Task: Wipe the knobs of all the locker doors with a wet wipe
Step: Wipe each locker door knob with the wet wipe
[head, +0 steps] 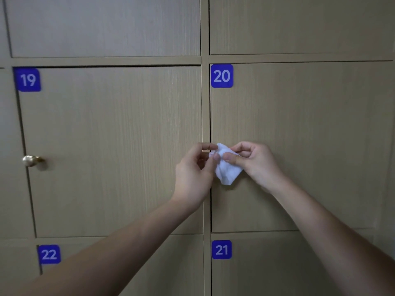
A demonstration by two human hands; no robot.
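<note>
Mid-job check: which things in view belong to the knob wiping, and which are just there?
Part of the job:
- wet wipe, pinched between left hand and right hand
- gold knob on door 19
- door 20; its knob isn't visible

Just there:
- number plates 19, 20, 21, 22

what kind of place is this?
Likely a locker room or storage area: a wall of wood-grain locker doors with blue number labels such as 19 and 20, and a brass knob on door 19. Both hands hold a white wipe.
</note>
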